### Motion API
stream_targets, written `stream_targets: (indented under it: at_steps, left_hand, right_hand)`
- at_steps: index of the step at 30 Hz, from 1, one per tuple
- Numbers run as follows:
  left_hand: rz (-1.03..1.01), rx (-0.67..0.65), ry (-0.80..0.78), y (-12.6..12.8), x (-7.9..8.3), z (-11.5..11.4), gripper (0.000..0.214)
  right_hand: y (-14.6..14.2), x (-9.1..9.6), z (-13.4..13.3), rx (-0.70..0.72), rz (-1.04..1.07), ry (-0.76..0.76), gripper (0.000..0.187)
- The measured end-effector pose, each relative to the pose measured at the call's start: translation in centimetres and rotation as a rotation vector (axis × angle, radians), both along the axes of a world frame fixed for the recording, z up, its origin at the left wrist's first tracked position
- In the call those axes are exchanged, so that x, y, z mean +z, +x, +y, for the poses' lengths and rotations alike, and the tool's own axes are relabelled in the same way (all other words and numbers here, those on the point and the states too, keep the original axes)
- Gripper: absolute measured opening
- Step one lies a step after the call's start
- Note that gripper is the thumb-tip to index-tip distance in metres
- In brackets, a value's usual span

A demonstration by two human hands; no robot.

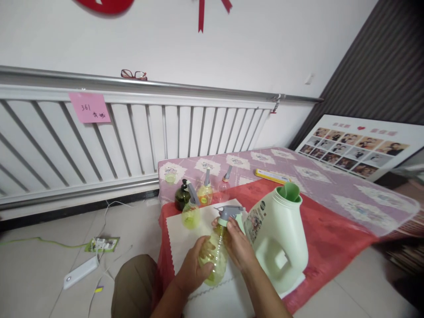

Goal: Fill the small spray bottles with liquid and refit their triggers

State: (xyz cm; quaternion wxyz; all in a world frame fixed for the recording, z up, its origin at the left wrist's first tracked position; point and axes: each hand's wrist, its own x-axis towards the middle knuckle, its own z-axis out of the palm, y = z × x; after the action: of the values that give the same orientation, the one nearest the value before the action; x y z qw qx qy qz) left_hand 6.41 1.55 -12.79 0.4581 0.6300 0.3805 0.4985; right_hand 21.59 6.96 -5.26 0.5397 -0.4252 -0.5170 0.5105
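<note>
A yellow-green see-through spray bottle (217,255) with a grey trigger head is tilted slightly between my hands above the white sheet. My left hand (194,265) is wrapped round the body of the bottle. At its neck, just under the spray head, the fingers of my right hand (239,245) are closed. Right beside my right hand stands a large pale green jug (281,234) with an uncovered mouth and a green spout inside. Behind the held bottle are another yellow-green spray bottle (191,214), a yellow one (205,193), a pink one (224,189) and a dark pump bottle (182,196).
The table carries a purple patterned cloth (311,172), a red cloth (324,229) and a white sheet (179,227). A small clear green cap (170,178) and a yellow box (272,176) lie on it. Behind runs a white radiator (139,137). Cables and a power strip (102,244) are on the floor.
</note>
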Motion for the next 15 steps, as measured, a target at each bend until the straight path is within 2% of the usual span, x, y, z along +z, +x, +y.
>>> stream_targets:
  at_steps: [6, 11, 13, 15]
  left_hand:
    - [0.004, 0.067, -0.022, 0.2, -0.4, -0.1, 0.072]
    - [0.037, 0.203, -0.056, 0.4, -0.6, -0.1, 0.075]
    - [0.027, 0.263, -0.029, 0.5, -0.9, 0.0, 0.077]
    - [0.024, 0.324, -0.009, 0.5, -1.2, 0.1, 0.081]
  right_hand:
    - [0.3, 2.4, 1.6, -0.110, 0.205, 0.051, 0.032]
    - [0.4, 6.4, 2.5, -0.240, 0.284, 0.219, 0.025]
    - [0.8, 8.0, 3.1, -0.303, 0.278, 0.315, 0.027]
    - [1.4, 8.9, 4.0, -0.374, 0.162, 0.372, 0.030]
